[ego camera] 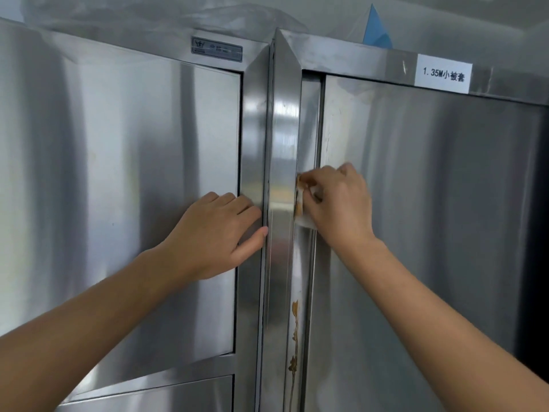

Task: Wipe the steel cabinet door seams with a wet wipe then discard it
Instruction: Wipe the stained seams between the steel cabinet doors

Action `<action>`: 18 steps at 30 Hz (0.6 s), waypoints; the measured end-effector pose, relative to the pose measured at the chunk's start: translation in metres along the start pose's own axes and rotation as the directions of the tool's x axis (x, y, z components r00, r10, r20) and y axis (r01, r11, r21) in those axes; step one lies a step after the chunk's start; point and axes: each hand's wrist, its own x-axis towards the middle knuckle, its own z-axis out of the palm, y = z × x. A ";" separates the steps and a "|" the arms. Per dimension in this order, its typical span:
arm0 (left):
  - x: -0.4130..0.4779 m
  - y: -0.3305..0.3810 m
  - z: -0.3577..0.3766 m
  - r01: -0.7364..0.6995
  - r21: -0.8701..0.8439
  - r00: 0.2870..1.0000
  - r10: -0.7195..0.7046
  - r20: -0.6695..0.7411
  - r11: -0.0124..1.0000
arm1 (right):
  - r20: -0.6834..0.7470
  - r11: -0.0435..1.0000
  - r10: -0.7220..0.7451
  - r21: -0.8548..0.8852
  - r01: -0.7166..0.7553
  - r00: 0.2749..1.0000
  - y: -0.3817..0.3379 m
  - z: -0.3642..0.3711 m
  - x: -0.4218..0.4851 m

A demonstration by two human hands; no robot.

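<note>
Two steel cabinets meet at a central frame post. My right hand presses a folded white wet wipe, stained brown, against the narrow seam strip beside the right door. My left hand lies flat with fingers spread on the left door, its fingertips touching the edge of the frame. Brown streaks run down the same seam strip below the wipe.
A white paper label sticks to the top rail of the right cabinet. A small metal nameplate sits on the left cabinet's top rail. Clear plastic sheeting and a blue triangular sheet rest on top.
</note>
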 end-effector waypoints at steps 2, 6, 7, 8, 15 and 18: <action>0.010 -0.006 -0.005 0.002 0.004 1.000 -0.002 -0.021 1.000 | -0.036 0.999 0.033 0.001 -0.033 0.999 -0.001 -0.001 0.030; 0.031 -0.016 -0.018 0.007 0.038 0.997 -0.004 -0.076 0.999 | -0.077 0.999 0.043 -0.031 -0.045 0.996 -0.001 -0.001 0.079; 0.035 -0.017 -0.022 0.010 0.037 0.996 -0.007 -0.090 0.999 | -0.078 0.998 0.050 -0.037 -0.053 0.996 -0.001 0.000 0.085; 0.038 -0.019 -0.025 0.016 0.033 0.995 -0.012 -0.101 0.999 | -0.083 0.998 0.056 -0.037 -0.059 0.995 0.000 0.001 0.087; 0.024 -0.008 -0.018 -0.010 0.013 0.999 0.010 -0.043 1.000 | -0.037 0.999 0.035 -0.017 -0.036 0.999 -0.001 0.005 0.028; 0.004 0.000 -0.004 -0.050 0.023 0.998 0.049 0.044 0.998 | 0.048 0.999 0.038 -0.013 -0.038 0.998 -0.003 0.005 -0.018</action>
